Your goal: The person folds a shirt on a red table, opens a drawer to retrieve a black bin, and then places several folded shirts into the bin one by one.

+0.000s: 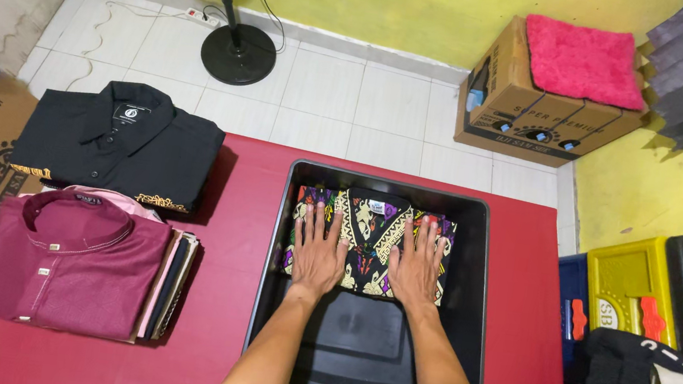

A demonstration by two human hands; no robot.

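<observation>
A folded shirt with a bright multicoloured pattern (pixel 374 219) lies in the far half of a black plastic bin (pixel 281 297) on a red table (pixel 221 290). My left hand (pixel 319 250) lies flat on the shirt's left side, fingers spread. My right hand (pixel 418 265) presses flat on its right side, fingers spread too. Neither hand grips anything. The near half of the bin shows its bare black bottom.
A folded black shirt (pixel 126 144) lies at the table's far left, and a maroon shirt (pixel 63 266) tops a stack of folded clothes nearer me. Cardboard boxes (pixel 534 111), a pink cloth (pixel 583 61), a fan stand (pixel 237 53), yellow and black crates (pixel 630 284) surround the table.
</observation>
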